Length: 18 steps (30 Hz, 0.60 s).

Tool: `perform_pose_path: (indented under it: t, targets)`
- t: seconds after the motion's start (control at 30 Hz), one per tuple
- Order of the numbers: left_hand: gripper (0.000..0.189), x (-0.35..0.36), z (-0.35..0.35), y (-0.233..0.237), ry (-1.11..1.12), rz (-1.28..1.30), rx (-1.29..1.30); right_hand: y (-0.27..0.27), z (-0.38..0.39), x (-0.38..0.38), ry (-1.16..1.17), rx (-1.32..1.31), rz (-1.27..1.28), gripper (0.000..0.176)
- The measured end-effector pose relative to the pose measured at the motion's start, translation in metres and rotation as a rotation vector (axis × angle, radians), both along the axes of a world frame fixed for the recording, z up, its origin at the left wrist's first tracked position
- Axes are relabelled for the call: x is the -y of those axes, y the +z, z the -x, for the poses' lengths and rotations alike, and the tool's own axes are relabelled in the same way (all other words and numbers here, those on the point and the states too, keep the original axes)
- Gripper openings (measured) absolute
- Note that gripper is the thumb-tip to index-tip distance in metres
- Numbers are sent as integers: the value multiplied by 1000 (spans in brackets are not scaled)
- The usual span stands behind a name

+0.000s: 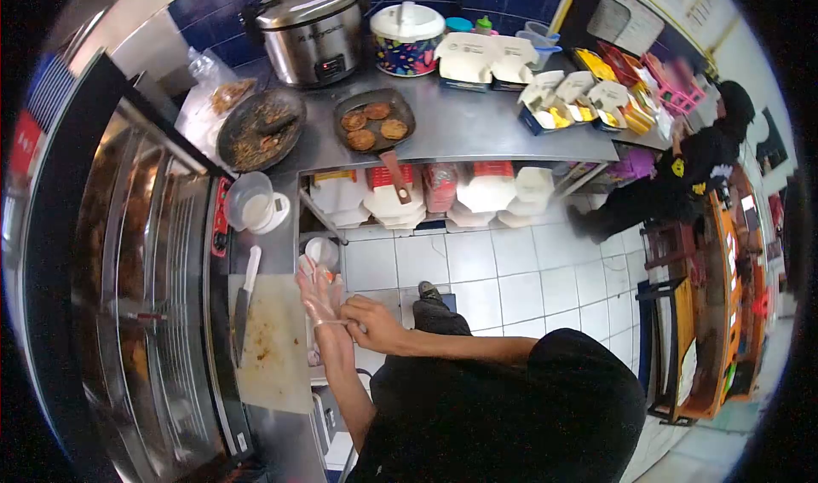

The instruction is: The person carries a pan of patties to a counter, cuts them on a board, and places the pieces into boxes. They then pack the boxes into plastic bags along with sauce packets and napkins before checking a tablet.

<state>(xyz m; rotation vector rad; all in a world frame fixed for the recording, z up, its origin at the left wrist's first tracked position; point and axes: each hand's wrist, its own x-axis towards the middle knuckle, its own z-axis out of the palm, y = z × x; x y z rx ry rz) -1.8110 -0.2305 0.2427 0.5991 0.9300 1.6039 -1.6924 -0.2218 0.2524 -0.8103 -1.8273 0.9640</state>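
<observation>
My left hand (319, 294) wears a clear plastic glove (317, 304) and is held out beside the cutting board (274, 342), its fingers stretched. At its wrist, my right hand (368, 323) is bare and closed on the glove's cuff. A knife (245, 304) with a white handle lies along the board's left edge, and brown stains mark the board. Beyond my hands, a clear plastic tub (250, 202) rests by a white scale (277, 213). Below the counter's edge, a white container (322, 253) shows just past my left fingertips.
Farther off are a wok (247, 146), a square pan (360, 108) with several browned patties, a rice cooker (313, 44) and open food boxes (477, 55). A glass-fronted cabinet (153, 312) stands at left. Another person (682, 172) in black is at the right.
</observation>
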Motion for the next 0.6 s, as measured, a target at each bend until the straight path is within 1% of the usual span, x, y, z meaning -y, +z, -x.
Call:
perform_pose_path:
  t: [0.07, 0.13, 0.17, 0.2, 0.23, 0.27, 0.33, 0.4, 0.43, 0.5, 0.53, 0.57, 0.6]
  targets:
    - [62, -4, -1, 3, -31, 10, 35, 0, -6, 0, 12, -27, -20, 14]
    - [61, -7, -5, 9, -52, 18, 68, -1, -10, -1, 57, 53, 2, 15]
    - [60, -10, -10, 16, -53, 78, 41, -4, -11, -1, 44, 53, -1, 15]
    - [59, -14, -14, 19, -53, 136, 14, -9, -12, 1, 34, 50, 65, 16]
    - [59, -17, -16, 17, -65, 125, 16, -14, -13, 1, 24, 48, 125, 16]
    - [59, -17, -17, 12, -78, 144, 2, -19, -15, -1, 14, 54, 108, 16]
    - [58, -15, -17, 5, -101, 157, -14, -27, -18, 0, -34, 62, 189, 15]
    - [58, -22, -21, -1, -125, 106, 117, -24, -23, -4, -69, 21, 199, 15]
    - [58, -27, -24, -7, -145, 98, 121, -23, -26, -6, -93, -23, 228, 15]
    - [58, -38, -34, -12, -137, 56, -123, -18, -29, -14, -164, -56, 241, 13]
    - [56, -42, -41, -14, -160, 178, -160, -18, -30, -18, -189, -104, 282, 12]
    - [56, -46, -45, -23, -177, 181, -160, -19, -31, -19, -211, -155, 327, 11]
    - [55, -50, -49, -37, -232, 188, -278, -19, -33, -19, -225, -157, 332, 11]
